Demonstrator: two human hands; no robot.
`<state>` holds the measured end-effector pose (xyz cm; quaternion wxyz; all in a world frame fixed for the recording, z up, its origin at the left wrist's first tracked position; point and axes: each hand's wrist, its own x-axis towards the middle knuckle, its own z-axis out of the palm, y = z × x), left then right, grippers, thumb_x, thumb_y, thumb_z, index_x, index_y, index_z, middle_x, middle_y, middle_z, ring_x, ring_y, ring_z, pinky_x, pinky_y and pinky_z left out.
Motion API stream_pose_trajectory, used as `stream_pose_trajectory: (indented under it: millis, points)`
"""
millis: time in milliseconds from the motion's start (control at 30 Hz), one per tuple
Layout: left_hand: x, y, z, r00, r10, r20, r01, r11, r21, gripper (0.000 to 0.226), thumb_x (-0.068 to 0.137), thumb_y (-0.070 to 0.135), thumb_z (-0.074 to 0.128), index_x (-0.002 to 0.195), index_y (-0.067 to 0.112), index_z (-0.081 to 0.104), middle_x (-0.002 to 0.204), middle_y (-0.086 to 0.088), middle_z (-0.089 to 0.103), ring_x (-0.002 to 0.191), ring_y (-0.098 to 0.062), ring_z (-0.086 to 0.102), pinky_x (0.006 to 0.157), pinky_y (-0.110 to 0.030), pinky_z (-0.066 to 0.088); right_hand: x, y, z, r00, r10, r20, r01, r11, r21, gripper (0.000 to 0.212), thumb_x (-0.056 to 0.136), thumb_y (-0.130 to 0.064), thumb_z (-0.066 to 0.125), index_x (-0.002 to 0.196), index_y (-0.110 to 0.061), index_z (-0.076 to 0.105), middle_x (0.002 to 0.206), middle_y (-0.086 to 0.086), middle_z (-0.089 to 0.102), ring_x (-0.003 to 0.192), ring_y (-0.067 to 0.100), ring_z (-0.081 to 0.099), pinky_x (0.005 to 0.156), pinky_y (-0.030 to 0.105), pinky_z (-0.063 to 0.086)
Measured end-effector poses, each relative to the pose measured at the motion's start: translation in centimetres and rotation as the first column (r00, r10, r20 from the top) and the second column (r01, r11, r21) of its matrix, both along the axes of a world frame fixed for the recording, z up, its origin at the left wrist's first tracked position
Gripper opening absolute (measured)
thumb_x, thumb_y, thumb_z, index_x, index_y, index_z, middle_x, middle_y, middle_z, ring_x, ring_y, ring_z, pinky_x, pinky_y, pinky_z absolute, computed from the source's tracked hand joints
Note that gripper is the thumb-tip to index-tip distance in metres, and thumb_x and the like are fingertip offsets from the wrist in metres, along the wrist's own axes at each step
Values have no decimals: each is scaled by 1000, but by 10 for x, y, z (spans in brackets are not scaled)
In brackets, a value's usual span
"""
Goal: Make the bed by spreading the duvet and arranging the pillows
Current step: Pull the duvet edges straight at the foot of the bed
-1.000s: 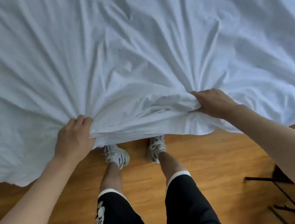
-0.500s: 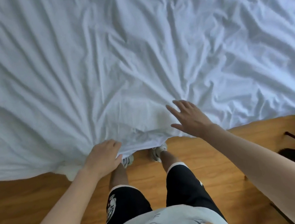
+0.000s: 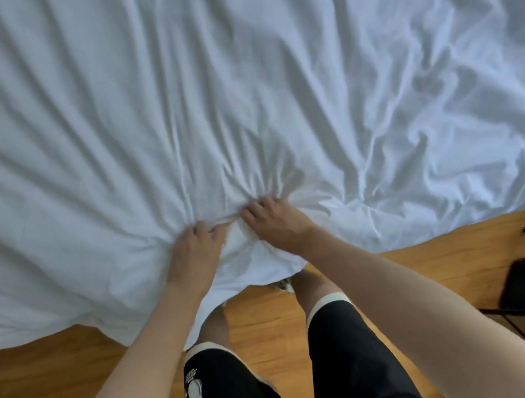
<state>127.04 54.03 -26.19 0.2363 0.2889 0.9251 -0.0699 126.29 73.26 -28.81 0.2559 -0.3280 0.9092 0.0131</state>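
At the bed's near edge, my right hand (image 3: 276, 226), flat a moment ago, has rejoined my left hand (image 3: 196, 255), both sets of fingers clamped on the duvet (image 3: 237, 98), gathered for another spreading pull.

Left hand (image 3: 195, 250), right hand (image 3: 274, 223) — fingers curled

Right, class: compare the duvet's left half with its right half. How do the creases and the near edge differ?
The duvet's left half shows long, straight creases fanning from the hands; the right half is crumpled in short, irregular folds. The left half's near edge hangs lower over the wooden floor than the right's. Both halves are white.
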Motion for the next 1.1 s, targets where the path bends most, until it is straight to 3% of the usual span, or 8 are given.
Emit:
stream_pose_trajectory:
  millis: [100, 200, 333, 433, 533, 633, 800, 1100]
  points:
    - [9, -8, 13, 997, 53, 47, -61, 980, 190, 19, 67, 5, 77, 71, 11, 60, 60, -8, 47, 44, -24, 50, 35, -27, 36, 8, 5, 16, 996, -21, 82, 34, 987, -159, 33, 55, -14, 85, 77, -9, 61, 59, 4, 59, 48, 22, 59, 40, 27, 44]
    - [42, -18, 35, 970, 77, 231, -139, 953, 268, 35, 51, -1, 81, 77, 12, 62, 68, -4, 50, 53, -22, 51, 40, -28, 38, 36, 2, 38, 984, -1, 177, 52, 958, -284, 43, 46, -19, 92, 74, -8, 62, 59, 3, 60, 50, 21, 60, 40, 26, 45]
    - [72, -41, 52, 862, -128, 490, 102, 992, 80, 55, 75, 21, 62, 129, 16, 53, 125, -11, 51, 114, -28, 46, 98, -39, 40, 57, 12, 46, 912, 86, 400, -105, 994, 26, 87, 63, -66, 73, 126, -9, 55, 120, 17, 56, 110, 33, 54, 94, 42, 47]
    - [68, -46, 63, 724, 18, 690, -18, 1000, -7, 38, 92, 32, 45, 126, 18, 54, 124, -6, 55, 113, -21, 51, 101, -37, 40, 58, 16, 55, 913, 63, 402, -61, 998, -18, 69, 85, -60, 54, 134, -11, 51, 137, 19, 48, 128, 37, 43, 109, 45, 31]
    - [52, -63, 63, 623, 581, 524, -704, 708, 51, 30, 98, 27, 46, 124, 17, 58, 105, -2, 67, 88, -17, 62, 81, -31, 50, 53, 24, 59, 958, -266, 112, 285, 931, -229, 50, 92, -44, 44, 121, -8, 62, 116, 14, 65, 106, 33, 61, 92, 40, 49]
    - [37, -109, 53, 501, 854, 142, -850, 455, 265, 24, 96, 16, 48, 117, 7, 58, 102, -12, 65, 87, -29, 63, 68, -39, 49, 49, 35, 55, 843, -536, -40, 510, 822, -255, 48, 92, -40, 44, 127, -9, 50, 122, 16, 59, 111, 32, 52, 91, 43, 48]
    - [22, -176, 33, 634, 763, -126, -722, 643, 256, 26, 93, 17, 53, 116, 6, 53, 114, -19, 51, 103, -37, 50, 69, -48, 50, 41, -36, 36, 928, -374, -9, 353, 885, -304, 51, 92, -42, 43, 131, -9, 46, 130, 17, 54, 119, 33, 47, 98, 45, 45]
    - [18, -338, -1, 388, 910, -146, -879, 413, 238, 64, 93, 37, 56, 144, 14, 27, 150, -21, 25, 137, -38, 26, 103, -55, 37, 40, -297, 30, 945, -323, -45, 221, 735, -641, 56, 90, -38, 59, 133, -6, 41, 134, 26, 51, 126, 39, 42, 107, 45, 34]
